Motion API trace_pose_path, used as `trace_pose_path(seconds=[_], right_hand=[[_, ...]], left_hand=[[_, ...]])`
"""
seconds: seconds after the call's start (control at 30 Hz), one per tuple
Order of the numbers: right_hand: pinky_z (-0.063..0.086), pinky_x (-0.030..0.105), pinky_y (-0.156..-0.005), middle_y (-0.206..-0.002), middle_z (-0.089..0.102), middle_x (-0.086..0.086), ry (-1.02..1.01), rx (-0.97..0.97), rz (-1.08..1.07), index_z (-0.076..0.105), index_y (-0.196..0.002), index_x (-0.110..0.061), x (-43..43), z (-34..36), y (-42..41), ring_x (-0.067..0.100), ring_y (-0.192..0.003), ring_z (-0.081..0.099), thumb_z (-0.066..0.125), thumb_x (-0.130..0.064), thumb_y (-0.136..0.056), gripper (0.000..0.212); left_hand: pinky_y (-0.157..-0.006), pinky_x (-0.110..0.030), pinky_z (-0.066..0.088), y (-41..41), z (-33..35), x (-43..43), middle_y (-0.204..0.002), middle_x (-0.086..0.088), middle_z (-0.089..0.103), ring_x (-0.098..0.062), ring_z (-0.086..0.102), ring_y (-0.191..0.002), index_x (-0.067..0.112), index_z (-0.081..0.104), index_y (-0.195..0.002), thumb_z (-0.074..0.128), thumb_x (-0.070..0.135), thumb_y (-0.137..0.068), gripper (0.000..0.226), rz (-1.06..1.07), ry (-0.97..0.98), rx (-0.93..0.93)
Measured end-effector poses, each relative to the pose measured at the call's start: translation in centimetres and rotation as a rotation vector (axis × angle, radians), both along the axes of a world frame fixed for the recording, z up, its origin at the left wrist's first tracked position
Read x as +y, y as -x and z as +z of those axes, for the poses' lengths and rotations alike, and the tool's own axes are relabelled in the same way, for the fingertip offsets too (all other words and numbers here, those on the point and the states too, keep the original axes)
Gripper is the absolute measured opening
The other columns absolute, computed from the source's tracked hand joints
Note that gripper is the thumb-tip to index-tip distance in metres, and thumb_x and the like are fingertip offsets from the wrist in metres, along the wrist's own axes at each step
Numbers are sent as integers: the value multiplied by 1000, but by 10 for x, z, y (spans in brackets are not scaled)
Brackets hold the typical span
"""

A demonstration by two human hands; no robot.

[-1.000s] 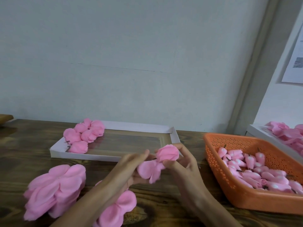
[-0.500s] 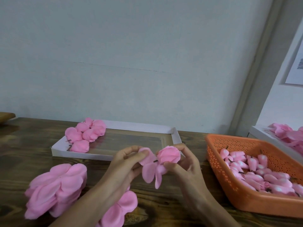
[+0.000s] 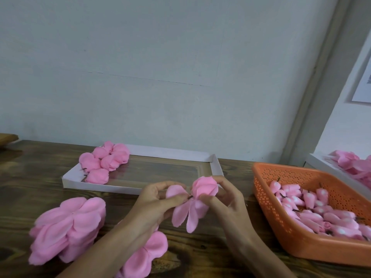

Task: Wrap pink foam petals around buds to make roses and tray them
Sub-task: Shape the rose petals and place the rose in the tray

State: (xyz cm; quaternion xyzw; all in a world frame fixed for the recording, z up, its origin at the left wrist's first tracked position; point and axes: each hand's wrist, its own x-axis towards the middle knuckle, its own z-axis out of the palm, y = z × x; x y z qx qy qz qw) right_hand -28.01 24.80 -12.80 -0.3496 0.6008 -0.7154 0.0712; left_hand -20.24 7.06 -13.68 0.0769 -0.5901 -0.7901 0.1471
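**Item 1. Bud** (image 3: 205, 187): pink foam, partly wrapped, held above the bench (image 3: 30, 177) at mid-frame. Its short dark stem points to 9 o'clock. The right hand (image 3: 226, 201) grips it, thumb and fingers curled round its lower half.

**Item 2. Petal piece** (image 3: 186, 214): flat pink foam with several lobes. It meets the bud at the stem, and its lobes hang toward 6 o'clock. The left hand (image 3: 156, 201) pinches it near its centre between thumb and curled fingers.

**Item 3. White tray** (image 3: 100, 186): shallow, card-walled, on the bench at 11 o'clock from the hands. Roses (image 3: 104, 161) lie bunched in its far-left corner, touching one another.

**Item 4. Orange basket** (image 3: 301, 243): perforated plastic, at 3 o'clock from the hands, well apart from the white tray. Loose buds (image 3: 313, 215) are heaped inside, pink with pale tips and dark stems.

**Item 5. Petal stack** (image 3: 68, 227): layered pink foam on the bench, at 8 o'clock from the hands.

**Item 6. Smaller petal pile** (image 3: 148, 251): at 6 o'clock, partly under the left forearm.

**Item 7. Second tray** (image 3: 321, 166): white, at 2 o'clock, cut off by the frame edge. It holds pink foam pieces whose kind cannot be told.

**Item 8. Wall** (image 3: 160, 67): pale, behind the bench.
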Motion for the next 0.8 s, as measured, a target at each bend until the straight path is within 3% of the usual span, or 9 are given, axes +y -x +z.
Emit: trace_pose_path(seconds=[0.13, 0.3, 0.47, 0.63, 0.8], right_hand=[[57, 28, -75, -101, 78, 10, -35, 20, 28, 74, -104, -18, 2, -1, 5, 25, -95, 76, 73, -10, -83, 22], [61, 50, -91, -110, 77, 12, -98, 13, 67, 74, -109, -19, 2, -4, 10, 35, -108, 73, 72, -13, -86, 23], [61, 41, -86, -109, 78, 12, -103, 72, 61, 73, -106, -20, 6, 3, 12, 30, -104, 75, 72, -10, -85, 23], [58, 28, -77, -106, 78, 15, -42, 56, 129, 69, -104, -25, 10, 10, 13, 29, -96, 76, 73, -15, -83, 23], [61, 38, -80, -107, 78, 14, -72, 93, 113, 69, -104, -21, 11, 8, 16, 33, -99, 75, 75, -17, -82, 23]], left_hand=[[-71, -33, 61, 1, -1, 2, -108, -26, 76, -30, 75, -92, 1, 77, -105, 80, 21, -80, 32, -47, -10, 6], [-76, -29, 62, 0, 0, 0, -114, -20, 77, -29, 76, -102, 7, 78, -114, 87, 17, -72, 44, -125, -26, -31], [-76, -29, 62, 2, -2, -4, -112, -25, 76, -30, 78, -99, -1, 79, -106, 85, -1, -69, 38, -103, -98, -52], [-79, -27, 62, 1, -3, -7, -113, -21, 77, -26, 77, -102, 3, 81, -104, 90, 12, -66, 39, -124, -113, -43], [-74, -27, 63, 3, -6, -3, -107, -22, 78, -27, 79, -96, 6, 83, -93, 90, 12, -59, 36, -40, -111, -55]])
